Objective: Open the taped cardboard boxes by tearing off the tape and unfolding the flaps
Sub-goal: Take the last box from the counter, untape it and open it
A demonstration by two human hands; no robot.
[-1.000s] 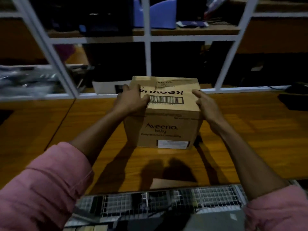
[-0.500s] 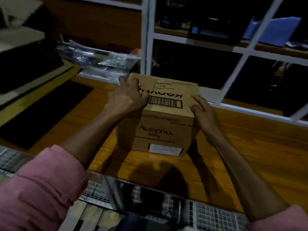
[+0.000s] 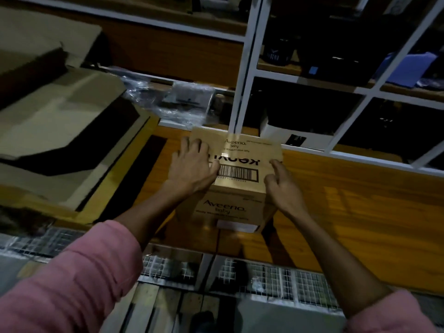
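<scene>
Both hands' grip flanks box (image 3: 236, 164) (closed).

The room is dim, with warm light falling from above and in front onto the counter (image 3: 348, 212), which gives back a soft orange sheen. The cardboard box (image 3: 236, 188) casts a dark shadow toward the near edge. Shelves (image 3: 312, 80) behind sink into near black. Everything is smeared with motion blur, worst at the left, and the straight shelf frames lean outward at the edges
</scene>
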